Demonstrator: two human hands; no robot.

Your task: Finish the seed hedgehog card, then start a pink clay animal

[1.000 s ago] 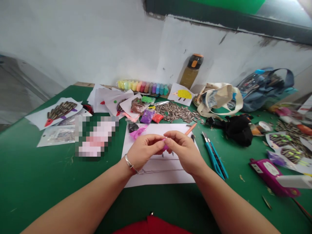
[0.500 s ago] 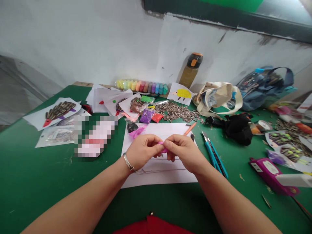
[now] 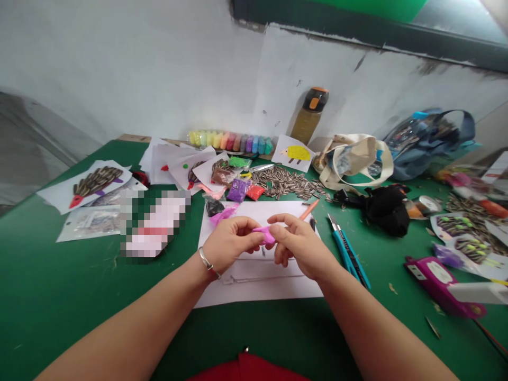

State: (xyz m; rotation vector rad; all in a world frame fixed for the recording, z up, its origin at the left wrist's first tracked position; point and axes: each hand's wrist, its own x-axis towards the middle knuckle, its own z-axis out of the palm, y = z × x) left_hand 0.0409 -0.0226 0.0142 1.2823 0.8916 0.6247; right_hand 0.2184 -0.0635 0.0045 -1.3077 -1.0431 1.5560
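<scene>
Since the frame half a second ago, the right hand [image 3: 304, 246] has loosened its fingers, and more of the pink clay [image 3: 265, 234] now shows between the hands; the things around lie as they were. The left hand [image 3: 228, 241] pinches the clay between thumb and fingers. The right thumb lies against its right end, with the forefinger arched above and the other fingers loosely curled; whether they grip it from behind I cannot tell.

The clay is held above the white paper [image 3: 257, 293] on the green surface [image 3: 99, 296]. Just beyond the left hand lie a pink wrapper [image 3: 224, 213] and a black packet [image 3: 214, 207]; an orange pencil [image 3: 309, 209] lies just beyond the right. Farther back are a purple packet [image 3: 238, 189], a red packet [image 3: 255, 192] and a heap of seeds [image 3: 288, 182]. A blue-handled knife [image 3: 348, 251] lies right of the paper, its blade pointing away from the person. Nothing stands between the hands, though the right thumb partly covers the clay.

The clay's long axis runs roughly sideways, from one hand towards the other.
</scene>
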